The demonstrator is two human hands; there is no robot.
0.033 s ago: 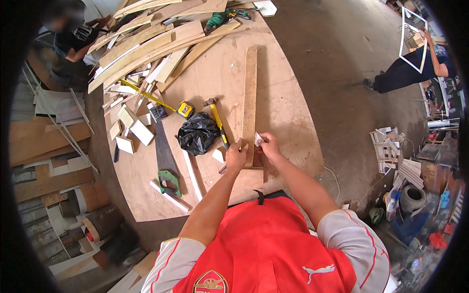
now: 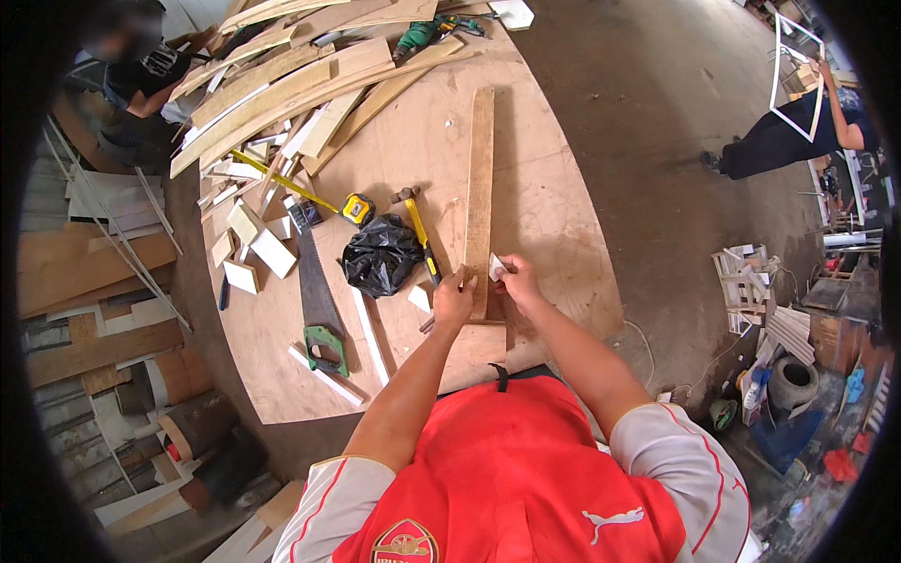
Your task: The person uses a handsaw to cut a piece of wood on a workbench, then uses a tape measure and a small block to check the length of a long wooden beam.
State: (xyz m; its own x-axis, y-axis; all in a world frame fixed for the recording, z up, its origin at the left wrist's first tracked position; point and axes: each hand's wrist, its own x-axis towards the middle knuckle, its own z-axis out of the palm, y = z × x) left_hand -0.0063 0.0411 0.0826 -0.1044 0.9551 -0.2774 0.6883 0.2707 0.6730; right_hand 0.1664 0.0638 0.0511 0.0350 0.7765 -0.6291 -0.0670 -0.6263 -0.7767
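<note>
A long narrow wooden plank [image 2: 480,178] lies lengthwise in front of me on the plywood worktable [image 2: 554,225]. At its near end, my left hand [image 2: 454,297] is closed on the plank's left edge. On the other side, my right hand [image 2: 519,283] pinches a small white piece [image 2: 496,268] against or just beside the plank's right edge; its kind is too small to make out. Left of my left hand lies a hammer [image 2: 421,235] with a yellow and black handle. A small white block [image 2: 419,298] rests close to that hand.
Left of the hammer are a black plastic bag [image 2: 380,255], a yellow tape measure [image 2: 358,210] and a green-handled handsaw [image 2: 324,349]. Stacked boards [image 2: 310,94] and a green power tool [image 2: 418,38] fill the far left. One person [image 2: 141,70] is at far left; another [image 2: 788,141] holds a white frame.
</note>
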